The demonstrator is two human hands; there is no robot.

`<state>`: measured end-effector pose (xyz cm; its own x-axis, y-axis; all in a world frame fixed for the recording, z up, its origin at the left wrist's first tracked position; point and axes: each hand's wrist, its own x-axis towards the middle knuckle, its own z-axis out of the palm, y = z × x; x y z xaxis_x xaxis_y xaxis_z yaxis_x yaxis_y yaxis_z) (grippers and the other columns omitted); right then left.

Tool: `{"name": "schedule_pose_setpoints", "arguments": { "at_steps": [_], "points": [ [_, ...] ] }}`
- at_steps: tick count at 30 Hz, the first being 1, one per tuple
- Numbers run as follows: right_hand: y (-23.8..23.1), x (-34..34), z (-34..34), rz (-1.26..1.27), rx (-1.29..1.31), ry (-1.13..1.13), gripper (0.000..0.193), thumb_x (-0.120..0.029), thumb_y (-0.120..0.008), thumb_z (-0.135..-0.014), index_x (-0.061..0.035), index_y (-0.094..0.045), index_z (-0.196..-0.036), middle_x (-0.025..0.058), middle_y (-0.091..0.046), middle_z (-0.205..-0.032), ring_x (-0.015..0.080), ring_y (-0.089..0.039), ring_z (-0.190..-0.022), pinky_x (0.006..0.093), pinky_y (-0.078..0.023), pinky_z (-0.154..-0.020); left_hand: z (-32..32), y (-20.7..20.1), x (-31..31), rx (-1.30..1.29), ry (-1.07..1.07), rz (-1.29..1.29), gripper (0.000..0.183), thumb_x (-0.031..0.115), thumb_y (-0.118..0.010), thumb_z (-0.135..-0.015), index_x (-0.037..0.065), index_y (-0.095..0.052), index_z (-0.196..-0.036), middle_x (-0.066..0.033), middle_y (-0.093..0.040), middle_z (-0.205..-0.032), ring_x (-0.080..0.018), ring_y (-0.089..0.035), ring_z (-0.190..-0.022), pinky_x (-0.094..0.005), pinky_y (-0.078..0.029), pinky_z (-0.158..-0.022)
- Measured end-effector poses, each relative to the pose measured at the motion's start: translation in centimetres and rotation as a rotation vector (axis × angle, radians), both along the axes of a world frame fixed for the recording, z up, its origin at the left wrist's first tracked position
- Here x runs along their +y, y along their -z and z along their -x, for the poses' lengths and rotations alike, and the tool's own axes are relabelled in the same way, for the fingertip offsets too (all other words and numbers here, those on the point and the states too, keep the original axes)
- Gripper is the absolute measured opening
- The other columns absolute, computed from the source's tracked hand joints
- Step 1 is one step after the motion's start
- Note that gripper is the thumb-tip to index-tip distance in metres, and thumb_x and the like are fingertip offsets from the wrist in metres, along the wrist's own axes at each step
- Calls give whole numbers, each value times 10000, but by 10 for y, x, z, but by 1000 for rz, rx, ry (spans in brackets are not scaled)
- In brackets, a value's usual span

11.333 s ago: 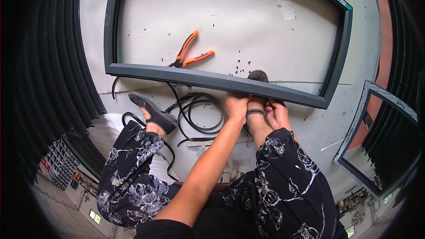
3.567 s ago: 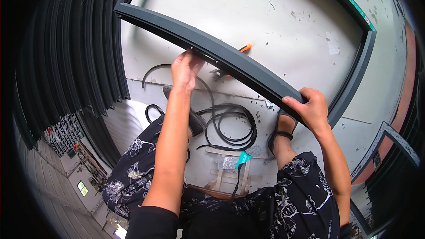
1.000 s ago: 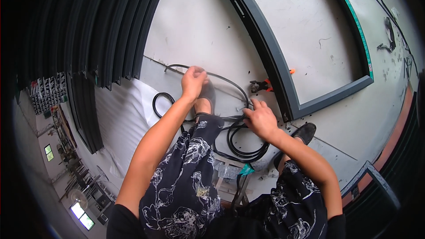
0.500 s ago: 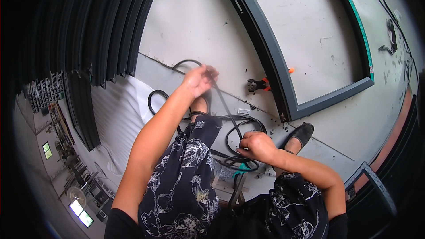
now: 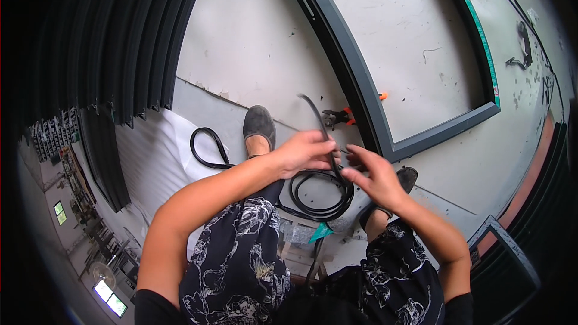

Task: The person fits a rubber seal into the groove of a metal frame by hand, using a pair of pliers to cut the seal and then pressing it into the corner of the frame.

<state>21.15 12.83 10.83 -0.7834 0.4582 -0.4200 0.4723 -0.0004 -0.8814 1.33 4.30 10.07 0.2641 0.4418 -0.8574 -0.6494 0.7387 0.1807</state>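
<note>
A black rubber seal strip [image 5: 315, 111] runs up through the fingers of my left hand [image 5: 304, 154], its free end sticking out beyond them. My left thumb and fingers are closed on it. Close by on the right, my right hand [image 5: 378, 179] has its thumb and fingers apart, beside the strip with nothing clearly in its grasp. Below both hands lies the coiled part of the strip [image 5: 349, 200], between my legs. Another loop of it [image 5: 194, 144] lies by my left foot.
A dark grey metal frame [image 5: 442, 128] lies on the floor ahead. Orange-handled pliers [image 5: 338, 116] lie partly under its edge. Dark profiles [image 5: 120, 36] are stacked at the far left, above white foam sheeting [image 5: 150, 162]. A smaller frame corner [image 5: 500, 229] stands at the right.
My left hand has come back and rightward with the strip. My right hand has moved forward and its fingers have opened. The strip's coil now lies rounder and tighter.
</note>
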Motion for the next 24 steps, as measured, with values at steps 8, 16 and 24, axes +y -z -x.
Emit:
{"name": "schedule_pose_setpoints", "arguments": {
  "at_steps": [8,16,24],
  "points": [
    [24,-48,-7,897,56,294,272,-164,-468,-937,-23,-482,-1169,-2,-524,-669,52,-430,-502,172,-332,-443,-2,7,6,294,101,-140,190,185,-582,-872,43,-588,-999,-4,-598,-860,-50,-477,-665,-185,-400,-578],
    [15,-35,-55,1534,-43,255,363,-279,-368,-972,0,-486,-1171,-28,-351,-529,56,-273,-417,201,-232,-401,-2,5,31,240,-25,-174,247,173,-488,-923,-26,-532,-1065,-115,-604,-1004,-119,-594,-822,-229,-496,-733],
    [20,-33,-75,1431,-44,410,300,-315,-371,-966,-53,-434,-1098,20,-400,-528,99,-328,-421,227,-284,-417,-2,47,55,515,128,-176,160,160,-480,-919,1,-500,-912,-106,-610,-834,-141,-617,-665,-229,-511,-572]
  ]
}}
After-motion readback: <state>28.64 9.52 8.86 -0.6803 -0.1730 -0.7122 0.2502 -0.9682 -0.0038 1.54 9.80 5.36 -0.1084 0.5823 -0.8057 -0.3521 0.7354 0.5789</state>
